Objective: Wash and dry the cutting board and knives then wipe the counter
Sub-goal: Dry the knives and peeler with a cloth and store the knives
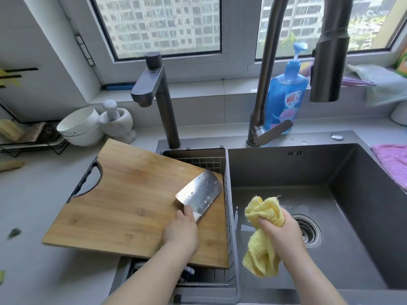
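Observation:
A wooden cutting board lies slanted over the counter and the left basin's wire rack. On its right part rests a wet steel cleaver, blade pointing away from me. My left hand grips the cleaver's handle, thumb against the blade's base. My right hand holds a bunched yellow cloth over the dark right sink basin, beside the drain. The cloth hangs down below my fist.
Two dark faucets rise behind the sink. A blue soap bottle stands on the sill. A white bowl and mortar sit at the back left. A pink cloth lies on the right counter.

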`<state>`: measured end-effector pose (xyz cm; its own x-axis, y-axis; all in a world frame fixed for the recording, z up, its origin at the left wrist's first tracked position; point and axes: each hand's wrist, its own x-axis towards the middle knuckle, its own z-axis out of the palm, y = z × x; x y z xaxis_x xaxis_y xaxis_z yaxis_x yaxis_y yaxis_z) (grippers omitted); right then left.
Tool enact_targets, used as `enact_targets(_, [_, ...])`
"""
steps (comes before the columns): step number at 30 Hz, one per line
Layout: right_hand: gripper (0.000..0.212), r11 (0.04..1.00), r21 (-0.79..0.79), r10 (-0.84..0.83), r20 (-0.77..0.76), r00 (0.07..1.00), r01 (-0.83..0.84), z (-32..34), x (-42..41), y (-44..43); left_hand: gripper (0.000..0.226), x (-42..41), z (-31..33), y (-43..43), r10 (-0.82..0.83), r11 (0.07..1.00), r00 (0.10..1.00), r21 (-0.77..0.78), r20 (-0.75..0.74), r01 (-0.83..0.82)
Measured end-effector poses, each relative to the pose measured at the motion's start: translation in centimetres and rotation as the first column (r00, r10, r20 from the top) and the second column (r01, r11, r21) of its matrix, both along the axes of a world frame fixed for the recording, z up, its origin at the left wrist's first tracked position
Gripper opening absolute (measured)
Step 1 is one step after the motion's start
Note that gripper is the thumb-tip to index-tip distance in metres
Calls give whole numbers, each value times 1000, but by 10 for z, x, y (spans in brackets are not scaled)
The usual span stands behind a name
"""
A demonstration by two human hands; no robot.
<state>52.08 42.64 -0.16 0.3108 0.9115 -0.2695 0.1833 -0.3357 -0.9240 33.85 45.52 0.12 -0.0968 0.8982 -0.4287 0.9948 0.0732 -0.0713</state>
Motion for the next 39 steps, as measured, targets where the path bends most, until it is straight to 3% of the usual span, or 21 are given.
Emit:
enact_targets(4, [25,1000,22,7,-25,1000,-6,7,-2,-1,40,-15,18,7,17,999,1000,33,10,-17])
enact_targets(9, [22,999,48,-16,-10,1000,16,12,0,-2,45,-37,37,0,77,989,991,120,110,-90])
enact_targets(13, [22,996,74,-44,3,999,44,18,3,-1,48,-56,52,-10,96,962,960,224,265,-158])
enact_targets(16, [19,987,124,-105,1,994,104,22,5,2,47,-55,57,-12,76,945,878,247,473,-215])
enact_targets(20, [14,987,119,-105,-34,994,108,29,11,9,41,-42,48,-8,-32,971,791,208,611,-121])
enact_targets(23, [14,988,107,-114,1,994,113,30,18,12,33,-32,31,-11,-55,986,775,157,629,-58])
enact_targets(29, [15,939,79,-335,-10,942,334,12,26,11,34,-22,13,-10,-62,993,805,119,590,-12])
enact_targets(33, [15,904,145,-405,-3,914,402,12,22,15,35,-22,10,-8,-93,992,832,121,547,31])
enact_targets(37, [19,916,272,-312,24,950,294,19,10,31,38,-25,8,-5,-127,991,848,110,515,81])
enact_targets(39, [13,949,281,-201,182,963,145,13,3,43,40,-25,8,-3,-147,988,857,113,495,104])
